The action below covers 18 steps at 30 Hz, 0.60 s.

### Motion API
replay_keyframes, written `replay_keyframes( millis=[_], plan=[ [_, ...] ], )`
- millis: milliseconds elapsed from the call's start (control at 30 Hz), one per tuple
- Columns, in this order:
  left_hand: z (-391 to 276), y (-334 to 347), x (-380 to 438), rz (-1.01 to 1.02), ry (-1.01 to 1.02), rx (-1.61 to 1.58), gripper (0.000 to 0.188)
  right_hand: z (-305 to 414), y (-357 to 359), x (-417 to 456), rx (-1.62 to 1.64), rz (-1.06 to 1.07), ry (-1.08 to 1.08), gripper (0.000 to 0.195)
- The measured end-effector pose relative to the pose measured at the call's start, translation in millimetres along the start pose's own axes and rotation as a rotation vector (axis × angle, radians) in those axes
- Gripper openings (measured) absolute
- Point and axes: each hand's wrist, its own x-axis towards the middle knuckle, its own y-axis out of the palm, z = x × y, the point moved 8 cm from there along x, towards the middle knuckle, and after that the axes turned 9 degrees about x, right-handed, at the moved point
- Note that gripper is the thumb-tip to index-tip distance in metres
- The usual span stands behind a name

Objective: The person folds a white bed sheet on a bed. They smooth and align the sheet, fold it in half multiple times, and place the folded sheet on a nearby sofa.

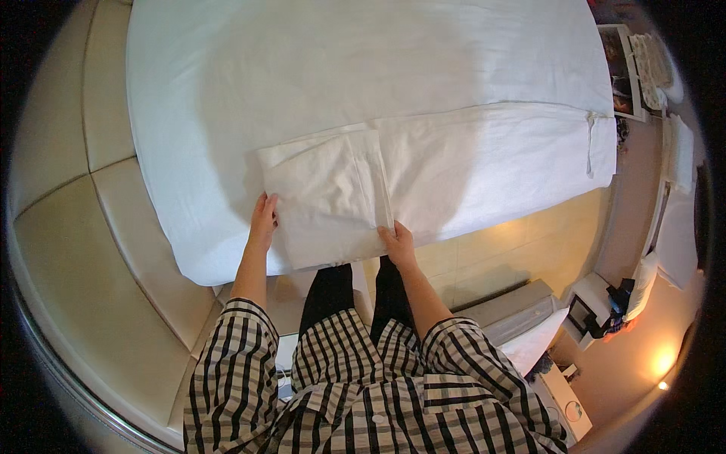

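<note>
A white cloth (329,193), partly folded over on itself, lies along the near side of a bed covered with a white sheet (340,62). Its long single part (510,153) stretches to the right edge of the bed. My left hand (264,218) is at the left edge of the folded part, fingers curled and the thumb near the cloth; whether it grips is hard to tell. At the folded part's lower right corner, my right hand (397,243) pinches the cloth's edge between thumb and fingers.
A padded headboard (113,227) runs along the left. Below right stand a grey bench-like piece (510,306) with a white pillow (530,346) and a small white table (561,397). A framed picture (621,74) and several folded white cloths are at the far right, near a lit lamp (662,386).
</note>
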Motion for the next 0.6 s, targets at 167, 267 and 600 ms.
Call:
replay_keyframes(
  millis=[167,267,600],
  plan=[
    [-29,8,4,-0.059,0.078,0.09,0.069,-27,-3,24,-0.01,0.082,0.017,0.029],
    [-36,13,8,-0.076,0.186,-0.028,0.068,-29,-5,34,-0.083,0.142,0.088,0.037],
    [-70,45,-105,-0.023,0.466,0.471,0.077,76,65,-51,0.227,0.379,-0.005,0.059]
  ],
)
